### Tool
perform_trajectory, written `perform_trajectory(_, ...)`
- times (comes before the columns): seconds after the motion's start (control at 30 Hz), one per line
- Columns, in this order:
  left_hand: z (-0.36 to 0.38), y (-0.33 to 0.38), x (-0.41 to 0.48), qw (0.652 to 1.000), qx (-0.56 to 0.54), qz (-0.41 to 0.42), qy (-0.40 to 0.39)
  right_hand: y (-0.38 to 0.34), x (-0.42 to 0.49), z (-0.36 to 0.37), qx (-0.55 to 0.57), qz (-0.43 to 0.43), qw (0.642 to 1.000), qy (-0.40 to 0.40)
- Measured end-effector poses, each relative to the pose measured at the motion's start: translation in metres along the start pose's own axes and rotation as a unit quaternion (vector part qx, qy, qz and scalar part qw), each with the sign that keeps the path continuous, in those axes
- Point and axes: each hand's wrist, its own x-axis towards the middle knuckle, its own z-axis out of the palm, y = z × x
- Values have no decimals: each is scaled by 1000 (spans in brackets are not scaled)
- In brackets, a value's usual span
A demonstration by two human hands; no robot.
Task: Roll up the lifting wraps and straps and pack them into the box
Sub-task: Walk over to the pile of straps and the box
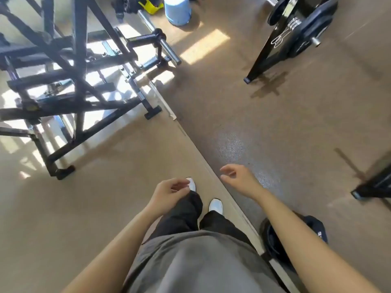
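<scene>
I am standing on a gym floor and looking down at my feet. My left hand [169,192] hangs in front of my left leg with loosely curled fingers and holds nothing. My right hand [239,178] is out in front at the right, fingers loosely bent, also holding nothing. No wraps, straps or box show in this view. A dark bag-like object [315,228] lies on the floor under my right forearm, mostly hidden by the arm.
A black steel weight machine frame [63,81] with a chrome bar sleeve [169,49] fills the upper left. A black plate rack [296,32] stands upper right. A pale blue bucket [177,9] sits at top. Another black foot [372,187] is at the right edge.
</scene>
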Motion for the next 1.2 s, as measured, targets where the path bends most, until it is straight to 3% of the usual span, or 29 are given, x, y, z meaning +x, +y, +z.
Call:
perform_trajectory(0.57,-91,154,249,997,12,74,-26,-96,169,-181,-8,39,997,60)
perform_trajectory(0.83,-120,251,393,989,114,84,-46,-115,273,-291,35,43,995,83)
perform_trajectory(1.2,-138,380,537,994,98,42,10,-149,443,-456,-82,9,997,-5)
